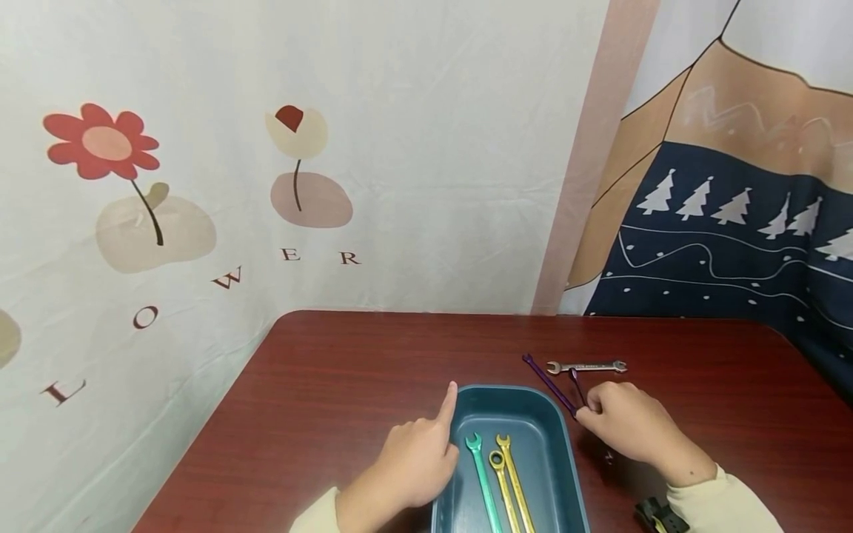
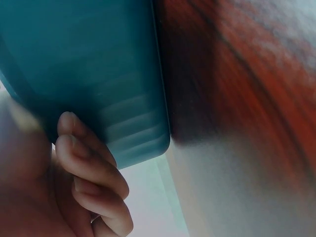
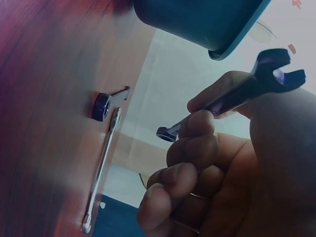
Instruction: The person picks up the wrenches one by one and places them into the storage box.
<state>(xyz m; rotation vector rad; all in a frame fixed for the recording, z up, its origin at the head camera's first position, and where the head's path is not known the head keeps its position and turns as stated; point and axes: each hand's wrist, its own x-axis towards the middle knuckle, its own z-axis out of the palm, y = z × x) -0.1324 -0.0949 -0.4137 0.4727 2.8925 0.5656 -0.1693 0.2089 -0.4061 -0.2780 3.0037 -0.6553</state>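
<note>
My left hand (image 1: 418, 457) grips the left rim of a blue-green tray (image 1: 568, 451), index finger stretched along the edge. Its other fingers (image 2: 96, 170) curl against the tray's outer wall in the left wrist view. Inside the tray lie a green wrench (image 1: 484, 481) and two yellow wrenches, one ring-ended (image 1: 504, 492) and one open-ended (image 1: 516, 481). Right of the tray, my right hand (image 1: 629, 422) pinches a purple wrench (image 3: 232, 97) between thumb and fingers, its open end towards the palm. Nearby on the table are another purple wrench (image 1: 548, 383) and a silver wrench (image 1: 588, 366).
The reddish-brown table (image 1: 360, 370) meets a printed cloth (image 1: 426, 148) at its back edge. A dark cloth with white trees (image 1: 706, 244) hangs at the right. Below the right sleeve, a black strap-like object (image 1: 660, 514) is partly in view.
</note>
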